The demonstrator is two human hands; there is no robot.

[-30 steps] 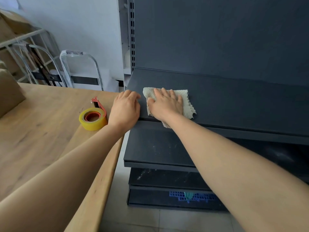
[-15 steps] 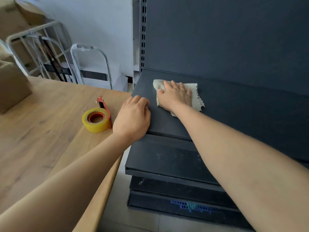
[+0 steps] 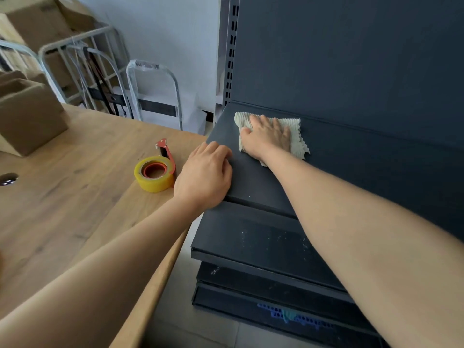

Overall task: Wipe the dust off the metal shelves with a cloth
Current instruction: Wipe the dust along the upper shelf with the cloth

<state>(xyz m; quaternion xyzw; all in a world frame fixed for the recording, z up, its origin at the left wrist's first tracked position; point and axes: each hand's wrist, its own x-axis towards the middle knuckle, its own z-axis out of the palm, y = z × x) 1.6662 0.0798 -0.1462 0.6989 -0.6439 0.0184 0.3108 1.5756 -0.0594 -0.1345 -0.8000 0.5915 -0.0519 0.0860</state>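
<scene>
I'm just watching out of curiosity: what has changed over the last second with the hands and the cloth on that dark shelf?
The right hand has slid the pale ribbed cloth away from the front edge toward the back of the dark metal top shelf. The left hand stays braced on the shelf's left front corner. The yellow tape roll on the wooden table stayed put.

Counted: two hands, one cloth, four shelves, one tape roll.

There are two hands, the left [image 3: 204,178] and the right [image 3: 267,136], one cloth [image 3: 296,136], four dark shelves [image 3: 351,172] in a stack, one yellow tape roll [image 3: 153,174] near the tabletop [image 3: 62,192] edge, and one cardboard box [image 3: 30,116] on it.
</scene>
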